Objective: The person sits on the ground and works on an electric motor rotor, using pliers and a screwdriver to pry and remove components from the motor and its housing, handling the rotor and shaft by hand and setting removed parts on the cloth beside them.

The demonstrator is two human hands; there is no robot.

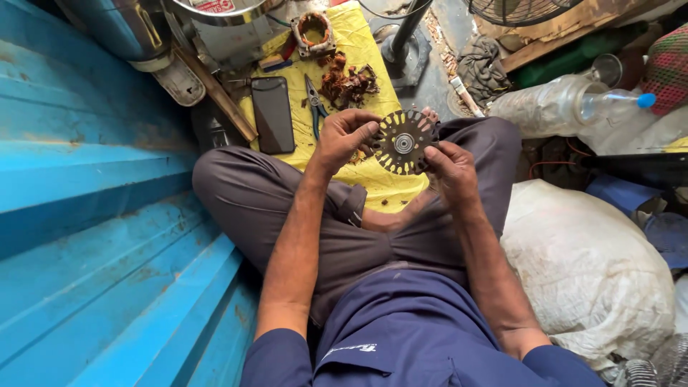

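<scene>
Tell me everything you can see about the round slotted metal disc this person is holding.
The disc is a round, dark metal piece that looks like a stack of thin plates, with open slots all around its rim and a pale, shiny hub at its centre. It looks worn and dull. It is held up above the yellow cloth, its face turned toward the camera. The left hand grips its left edge with the fingers; the right hand grips its lower right edge.

A flat black phone (pixel 272 113), blue-handled pliers (pixel 314 105) and a tangle of reddish copper wire (pixel 349 82) lie on a yellow cloth (pixel 373 43).
</scene>
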